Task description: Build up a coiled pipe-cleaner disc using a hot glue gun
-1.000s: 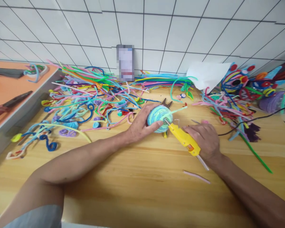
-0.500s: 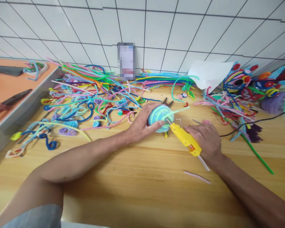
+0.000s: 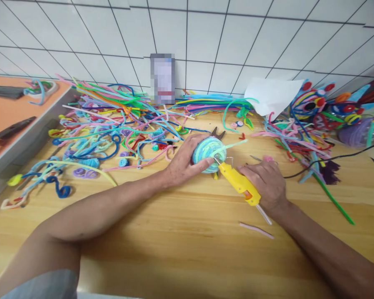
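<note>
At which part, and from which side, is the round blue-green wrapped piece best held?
I would hold the round wrapped piece by its curved outer side, coming from the left, as the left hand does. That side suits a cupped palm; from the lower right, the glue gun points its metal nozzle at the middle, perhaps hot.

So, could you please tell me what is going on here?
The person's left hand steadies a round piece wound with blue and green fuzzy strands. The right hand holds a yellow glue gun, nozzle at the piece. One light-green strand end sticks out loose.
</note>
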Demonstrator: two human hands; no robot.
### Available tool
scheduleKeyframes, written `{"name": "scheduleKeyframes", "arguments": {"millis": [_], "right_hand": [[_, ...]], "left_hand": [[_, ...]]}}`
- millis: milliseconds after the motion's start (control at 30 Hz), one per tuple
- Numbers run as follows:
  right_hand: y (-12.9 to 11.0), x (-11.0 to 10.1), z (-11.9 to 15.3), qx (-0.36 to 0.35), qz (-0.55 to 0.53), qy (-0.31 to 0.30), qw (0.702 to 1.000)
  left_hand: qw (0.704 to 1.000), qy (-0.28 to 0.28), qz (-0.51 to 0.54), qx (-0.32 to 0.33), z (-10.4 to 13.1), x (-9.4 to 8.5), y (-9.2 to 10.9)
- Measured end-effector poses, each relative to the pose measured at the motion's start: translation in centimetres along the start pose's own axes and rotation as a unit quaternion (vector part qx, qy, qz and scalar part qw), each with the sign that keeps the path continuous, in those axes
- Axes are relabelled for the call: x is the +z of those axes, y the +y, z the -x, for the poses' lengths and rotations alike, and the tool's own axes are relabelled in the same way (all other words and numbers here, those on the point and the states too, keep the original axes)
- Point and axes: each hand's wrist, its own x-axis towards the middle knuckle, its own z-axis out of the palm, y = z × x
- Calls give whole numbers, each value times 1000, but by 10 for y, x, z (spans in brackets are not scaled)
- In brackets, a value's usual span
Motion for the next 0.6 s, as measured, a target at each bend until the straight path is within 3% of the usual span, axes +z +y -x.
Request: {"name": "scheduleKeyframes", "arguments": {"millis": [600], "right_hand": [[2,-3,-2,-33,23,13,999]], "left_hand": [[1000,10,3,14,0,1,-3]]}}
